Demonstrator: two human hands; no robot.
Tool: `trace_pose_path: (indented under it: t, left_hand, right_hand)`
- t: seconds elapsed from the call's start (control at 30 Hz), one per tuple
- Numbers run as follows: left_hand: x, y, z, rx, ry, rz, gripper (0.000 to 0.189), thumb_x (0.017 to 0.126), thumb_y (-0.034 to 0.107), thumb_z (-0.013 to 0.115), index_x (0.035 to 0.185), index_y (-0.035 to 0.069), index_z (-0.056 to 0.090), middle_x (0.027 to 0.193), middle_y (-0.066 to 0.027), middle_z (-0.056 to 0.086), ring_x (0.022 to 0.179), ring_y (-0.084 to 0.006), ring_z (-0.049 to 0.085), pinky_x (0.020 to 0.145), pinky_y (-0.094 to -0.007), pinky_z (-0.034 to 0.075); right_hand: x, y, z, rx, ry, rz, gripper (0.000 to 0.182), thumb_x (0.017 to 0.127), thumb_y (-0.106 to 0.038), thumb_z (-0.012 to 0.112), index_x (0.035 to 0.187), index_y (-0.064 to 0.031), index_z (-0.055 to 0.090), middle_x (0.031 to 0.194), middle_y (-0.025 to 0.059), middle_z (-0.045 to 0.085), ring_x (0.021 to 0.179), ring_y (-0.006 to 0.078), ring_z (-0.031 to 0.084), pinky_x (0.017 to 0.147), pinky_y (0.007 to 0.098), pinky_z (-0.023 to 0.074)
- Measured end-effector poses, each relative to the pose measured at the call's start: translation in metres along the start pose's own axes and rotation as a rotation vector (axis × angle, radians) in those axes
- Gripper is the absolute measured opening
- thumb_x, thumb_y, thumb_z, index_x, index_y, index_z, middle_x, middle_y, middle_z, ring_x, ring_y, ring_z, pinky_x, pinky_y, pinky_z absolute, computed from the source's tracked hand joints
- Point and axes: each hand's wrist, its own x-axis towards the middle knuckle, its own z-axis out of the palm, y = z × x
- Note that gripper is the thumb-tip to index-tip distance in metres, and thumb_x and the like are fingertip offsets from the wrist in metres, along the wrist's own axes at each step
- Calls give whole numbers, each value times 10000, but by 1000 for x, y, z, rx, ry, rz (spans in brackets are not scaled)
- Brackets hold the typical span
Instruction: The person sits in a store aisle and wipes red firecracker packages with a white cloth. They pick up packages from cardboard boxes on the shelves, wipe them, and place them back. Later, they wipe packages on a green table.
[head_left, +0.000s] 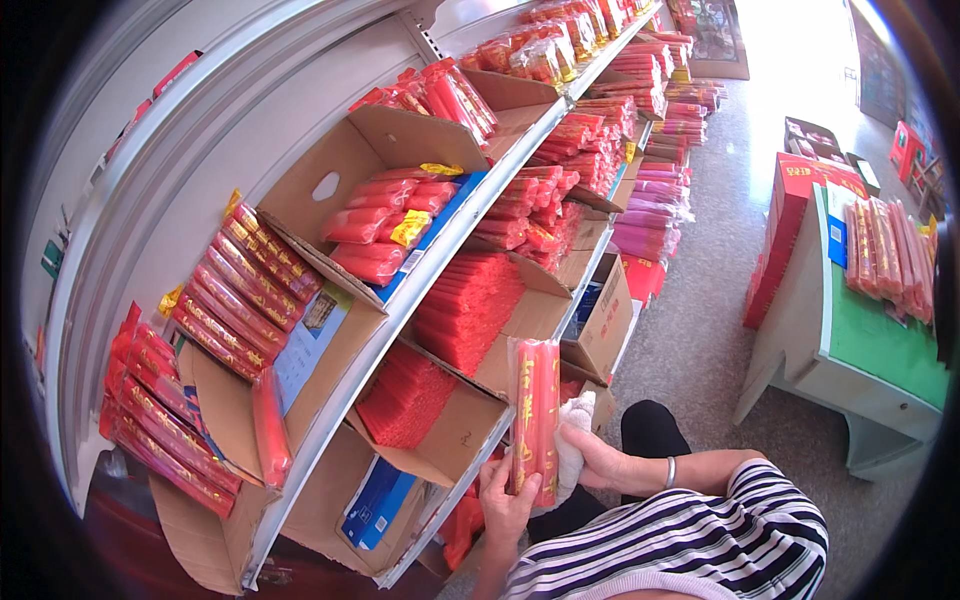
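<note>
A plastic-wrapped pack of red candles (536, 420) with gold characters stands upright before me. My left hand (506, 487) grips its lower end, thumb across the front. In my right hand (596, 457) is a white cloth (574, 442), held against the pack's right side. Part of the cloth is hidden behind the pack. To the left, the shelf edge (450, 259) runs diagonally, with cardboard boxes of red candles on the levels above and below it.
More wrapped candles (240, 292) lie on the upper shelf at left. An open cardboard box (600, 315) stands low beside the shelving. At right is a green-topped desk (885, 352) bearing candle packs (889, 251), with a red carton (784, 217) behind it.
</note>
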Motion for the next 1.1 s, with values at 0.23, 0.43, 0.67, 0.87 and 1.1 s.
trace_pose_path:
  t: [0.23, 0.43, 0.67, 0.87, 1.1]
  left_hand:
    - [-8, -11, 1, -26, 10, -51, 553, 705, 105, 724, 1205, -7, 517, 956, -120, 518, 904, -219, 521, 826, -322, 437]
    - [-19, -28, 0, -195, 11, -151, 414, 731, 88, 695, 1080, -38, 514, 888, -112, 542, 821, -192, 563, 736, -314, 475]
    - [-6, -4, 0, 104, 146, -115, 221, 763, 73, 646, 928, -29, 541, 834, -95, 593, 756, -154, 577, 696, -291, 472]
    - [-15, -16, -2, 58, 124, -111, 300, 727, 147, 701, 928, -24, 558, 832, -146, 584, 735, -253, 581, 674, -350, 468]
    - [-16, -1, 3, 3, -27, -122, 305, 741, 175, 686, 963, 2, 569, 798, -154, 634, 725, -249, 631, 664, -356, 489]
  right_hand:
    - [10, -20, 2, -47, 34, -130, 541, 839, -359, 615, 1253, -93, 390, 1194, 81, 509, 1102, 226, 515, 961, 404, 414]
    - [19, -60, 22, -87, -2, -304, 548, 814, -370, 644, 1225, -80, 426, 1182, 72, 520, 1108, 213, 510, 964, 395, 411]
    - [-5, 7, 9, -136, 27, -117, 549, 806, -337, 667, 1230, -85, 424, 1170, 56, 526, 1102, 199, 503, 955, 383, 405]
    - [13, -44, 18, -137, 46, -287, 518, 819, -306, 662, 1218, -83, 419, 1149, 55, 522, 1087, 182, 508, 941, 366, 416]
    - [0, -15, 13, -272, 50, -239, 522, 823, -295, 661, 1228, -83, 408, 1165, 53, 503, 1090, 170, 481, 949, 352, 390]
